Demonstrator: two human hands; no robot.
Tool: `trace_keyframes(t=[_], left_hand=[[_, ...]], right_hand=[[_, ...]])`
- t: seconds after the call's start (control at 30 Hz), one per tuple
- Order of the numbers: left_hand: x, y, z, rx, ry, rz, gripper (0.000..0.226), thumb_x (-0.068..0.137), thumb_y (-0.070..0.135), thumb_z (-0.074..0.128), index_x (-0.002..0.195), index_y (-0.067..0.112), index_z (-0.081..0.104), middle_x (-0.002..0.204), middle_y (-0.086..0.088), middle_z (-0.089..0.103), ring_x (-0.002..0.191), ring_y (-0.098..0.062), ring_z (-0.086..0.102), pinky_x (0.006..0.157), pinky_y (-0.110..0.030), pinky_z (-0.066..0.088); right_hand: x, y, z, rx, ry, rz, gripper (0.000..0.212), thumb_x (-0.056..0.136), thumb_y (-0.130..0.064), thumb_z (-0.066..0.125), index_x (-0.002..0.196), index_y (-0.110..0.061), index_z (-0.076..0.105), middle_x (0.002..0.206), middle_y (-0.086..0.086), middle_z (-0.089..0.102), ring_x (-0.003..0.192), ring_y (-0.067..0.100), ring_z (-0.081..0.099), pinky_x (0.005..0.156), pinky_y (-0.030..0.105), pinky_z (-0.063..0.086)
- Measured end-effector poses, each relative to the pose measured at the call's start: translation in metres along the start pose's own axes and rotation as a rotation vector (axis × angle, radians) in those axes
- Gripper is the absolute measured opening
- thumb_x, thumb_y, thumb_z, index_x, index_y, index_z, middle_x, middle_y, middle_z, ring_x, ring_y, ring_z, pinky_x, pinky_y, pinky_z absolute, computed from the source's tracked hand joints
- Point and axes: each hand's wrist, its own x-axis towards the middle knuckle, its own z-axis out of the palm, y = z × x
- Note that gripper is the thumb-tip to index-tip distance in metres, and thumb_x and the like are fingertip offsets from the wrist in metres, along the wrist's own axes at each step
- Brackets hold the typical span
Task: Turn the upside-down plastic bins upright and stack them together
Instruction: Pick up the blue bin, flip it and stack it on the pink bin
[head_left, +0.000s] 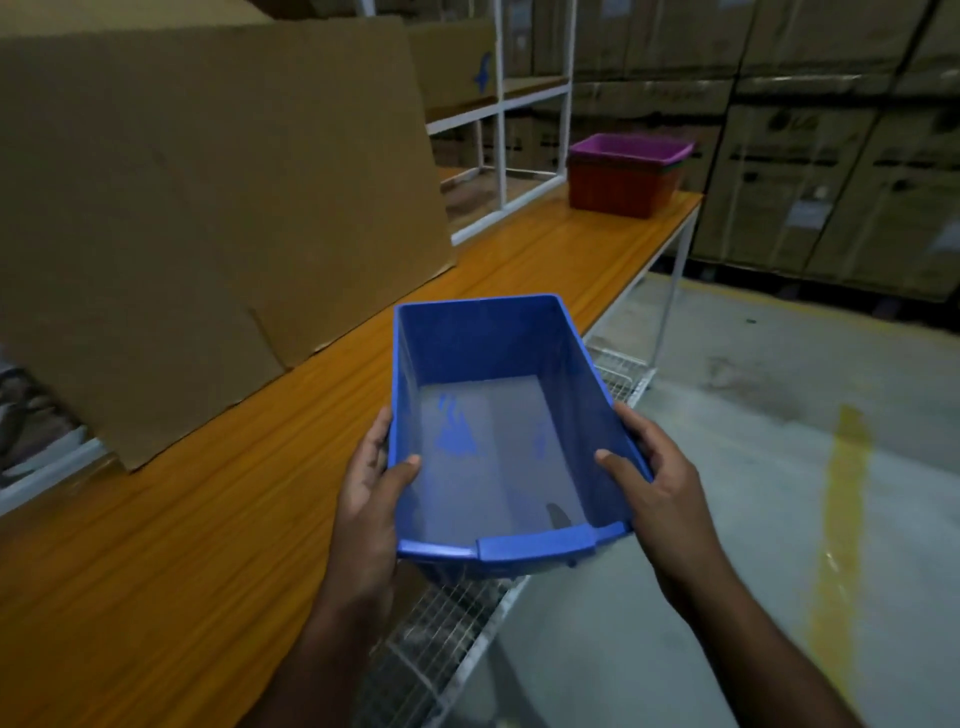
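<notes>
Blue rectangular plastic bin (498, 415), upright, held off the orange wooden table's (208, 519) edge | left hand (369, 493), right hand (660, 483): gripping long rims, thumbs inside | stacked purple-topped plastic bins (626, 174): table's far end | leaning brown cardboard sheet (208, 208): left

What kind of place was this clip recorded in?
Most likely a warehouse or stockroom: stacked cardboard cartons fill the back wall, a white shelving frame stands on a long orange worktable, and the floor is bare concrete.
</notes>
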Motion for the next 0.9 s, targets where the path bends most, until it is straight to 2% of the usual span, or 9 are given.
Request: trace_keyframes(t=[0.13,0.2,0.3,0.4,0.5,0.6,0.63,0.73,0.9], left_hand=[[0.059,-0.017,0.060,-0.034,-0.047,-0.020,0.049,0.097,0.018,0.054,0.142,0.037,0.049,0.134,0.013,0.062,0.111,-0.018,0.068,0.082,-0.042,0.058],[0.097,-0.027,0.089,-0.052,-0.076,-0.026,0.048,0.096,0.021,0.055,0.140,0.038,0.050,0.130,0.012,0.066,0.107,-0.018,0.070,0.076,-0.038,0.060],[0.157,-0.034,0.138,-0.092,-0.119,-0.022,0.046,0.096,0.022,0.054,0.140,0.038,0.051,0.129,0.011,0.067,0.105,-0.017,0.071,0.070,-0.032,0.060],[0.214,-0.035,0.190,-0.118,-0.168,-0.022,0.046,0.096,0.023,0.054,0.140,0.036,0.052,0.131,0.011,0.066,0.107,-0.017,0.070,0.073,-0.032,0.061],[0.266,-0.039,0.240,-0.119,-0.219,-0.002,0.051,0.091,0.025,0.058,0.140,0.035,0.051,0.134,0.008,0.064,0.111,-0.021,0.069,0.077,-0.036,0.061],[0.307,-0.041,0.286,-0.106,-0.229,0.013,0.056,0.086,0.025,0.059,0.140,0.033,0.051,0.133,0.007,0.065,0.111,-0.022,0.069,0.079,-0.036,0.062],[0.320,-0.040,0.301,-0.107,-0.230,0.007,0.055,0.086,0.024,0.059,0.140,0.033,0.051,0.132,0.008,0.066,0.109,-0.022,0.069,0.078,-0.036,0.062],[0.360,-0.042,0.339,-0.093,-0.227,0.003,0.055,0.085,0.026,0.060,0.139,0.034,0.053,0.130,0.011,0.067,0.110,-0.021,0.069,0.080,-0.040,0.059],[0.424,-0.055,0.414,-0.077,-0.153,0.077,0.058,0.083,0.028,0.061,0.141,0.032,0.051,0.136,0.013,0.062,0.114,-0.017,0.067,0.088,-0.043,0.055]], right_hand=[[0.067,0.014,-0.032,-0.004,0.019,0.008,0.048,0.091,-0.014,0.064,0.135,-0.030,0.053,0.129,-0.015,0.060,0.105,-0.009,0.061,0.073,0.013,0.053],[0.105,0.018,-0.047,-0.056,0.010,-0.005,0.051,0.091,-0.018,0.065,0.137,-0.034,0.050,0.131,-0.020,0.057,0.107,-0.012,0.057,0.075,0.012,0.052],[0.166,0.018,-0.070,-0.147,0.011,-0.019,0.053,0.090,-0.023,0.067,0.136,-0.043,0.049,0.137,-0.023,0.051,0.120,-0.006,0.051,0.090,0.021,0.051],[0.230,0.016,-0.098,-0.184,0.025,-0.001,0.052,0.089,-0.027,0.067,0.132,-0.050,0.050,0.143,-0.021,0.047,0.130,0.004,0.048,0.102,0.041,0.048],[0.294,0.017,-0.122,-0.211,0.049,-0.027,0.053,0.090,-0.027,0.067,0.131,-0.053,0.049,0.145,-0.024,0.044,0.132,0.002,0.044,0.105,0.040,0.046],[0.347,0.018,-0.140,-0.169,0.088,-0.041,0.052,0.090,-0.025,0.067,0.131,-0.051,0.050,0.141,-0.032,0.043,0.124,-0.014,0.044,0.092,0.016,0.047],[0.364,0.019,-0.146,-0.150,0.099,-0.047,0.052,0.090,-0.024,0.067,0.131,-0.050,0.050,0.139,-0.033,0.044,0.121,-0.015,0.046,0.089,0.014,0.048],[0.418,0.026,-0.164,-0.104,0.103,-0.046,0.051,0.090,-0.024,0.067,0.131,-0.050,0.051,0.135,-0.026,0.052,0.118,-0.002,0.055,0.090,0.027,0.053],[0.522,0.040,-0.197,0.024,0.086,-0.096,0.050,0.090,-0.021,0.066,0.133,-0.043,0.050,0.129,-0.023,0.055,0.107,-0.003,0.060,0.079,0.024,0.057]])
